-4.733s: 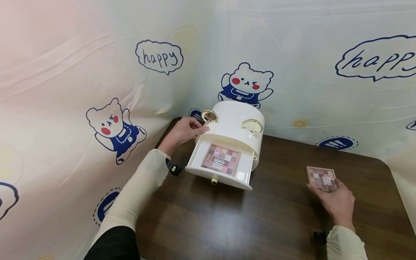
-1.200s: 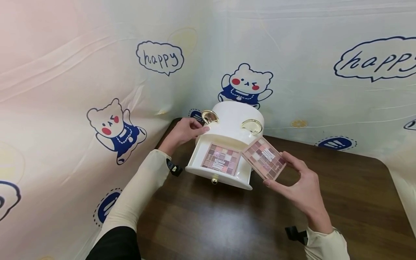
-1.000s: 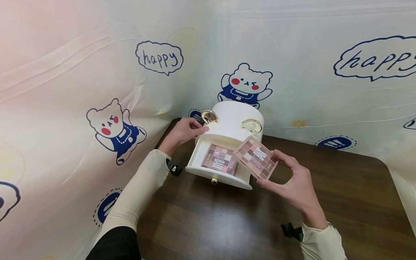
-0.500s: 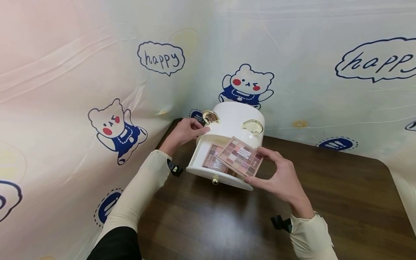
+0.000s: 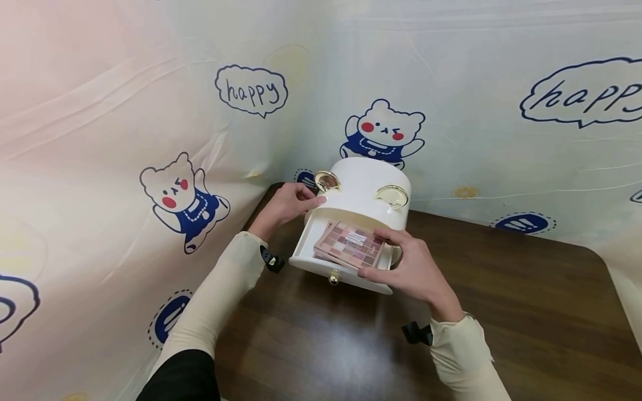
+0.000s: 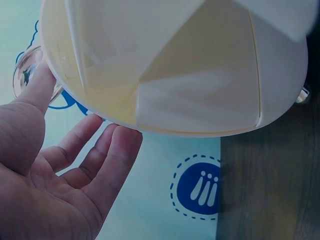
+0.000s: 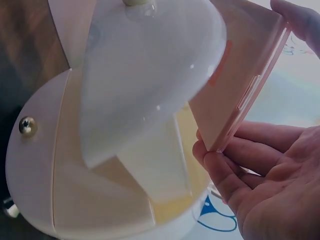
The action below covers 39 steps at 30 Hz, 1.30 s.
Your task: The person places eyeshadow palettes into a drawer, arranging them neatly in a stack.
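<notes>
A white rounded storage box (image 5: 368, 178) stands on the table with its drawer (image 5: 304, 262) pulled out. My right hand (image 5: 413, 267) pinches a pink eyeshadow palette (image 5: 353, 245) by its right end, thumb on the near edge and fingers on the far one. That palette lies tilted over a second palette (image 5: 318, 255), which is mostly covered inside the drawer. The right wrist view shows the gripped palette (image 7: 240, 70) partly behind the drawer front (image 7: 150, 75). My left hand (image 5: 288, 206) rests thumb and fingertips against the box's left side, fingers fairly straight (image 6: 112, 167).
Two gold round ornaments, a left one (image 5: 327, 181) and a right one (image 5: 392, 196), stick out from the box. A gold knob (image 5: 334, 278) marks the drawer front. The brown table (image 5: 521, 289) extends to the right, with a printed cloth (image 5: 466, 133) hanging behind.
My right hand has picked the palette up from the table's right side, carried it left, and lowered it into the drawer over the other palette. The left hand has stayed put.
</notes>
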### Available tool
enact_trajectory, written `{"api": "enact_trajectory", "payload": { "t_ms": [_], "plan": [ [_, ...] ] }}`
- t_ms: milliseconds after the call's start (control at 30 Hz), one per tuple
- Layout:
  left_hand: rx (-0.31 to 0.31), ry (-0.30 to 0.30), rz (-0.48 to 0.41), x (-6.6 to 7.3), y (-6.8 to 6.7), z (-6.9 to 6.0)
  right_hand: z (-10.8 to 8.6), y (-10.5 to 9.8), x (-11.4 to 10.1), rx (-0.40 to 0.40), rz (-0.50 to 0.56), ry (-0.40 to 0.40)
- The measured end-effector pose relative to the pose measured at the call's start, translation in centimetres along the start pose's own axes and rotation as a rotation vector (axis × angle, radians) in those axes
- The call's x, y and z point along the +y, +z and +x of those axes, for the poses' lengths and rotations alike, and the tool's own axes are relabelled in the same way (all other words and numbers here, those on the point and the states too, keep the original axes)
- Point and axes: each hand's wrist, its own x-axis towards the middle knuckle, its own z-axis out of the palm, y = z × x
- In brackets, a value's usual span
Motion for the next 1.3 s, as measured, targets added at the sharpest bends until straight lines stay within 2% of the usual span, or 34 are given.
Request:
{"api": "enact_trajectory", "payload": {
  "t_ms": [200,533,867,1000,1133,1300],
  "plan": [
    [0.005,0.024,0.004,-0.2,0.1,0.1,0.9,0.5,-0.1,-0.017,-0.016,-0.003],
    [0.014,0.019,0.002,-0.3,0.1,0.2,1.8,1.3,0.0,-0.065,-0.031,-0.023],
    [0.01,0.027,0.007,-0.3,0.1,0.0,1.7,1.9,0.1,-0.081,-0.087,-0.047],
    [0.013,0.021,0.009,-0.3,0.1,0.0,1.4,1.8,0.0,-0.065,-0.108,-0.055],
    [0.02,0.023,0.012,-0.4,0.1,0.1,0.8,1.6,-0.3,0.009,-0.002,-0.03],
    [0.024,0.028,0.019,-0.4,0.2,0.1,0.0,1.8,-0.5,0.16,0.369,-0.062]
  ]
}}
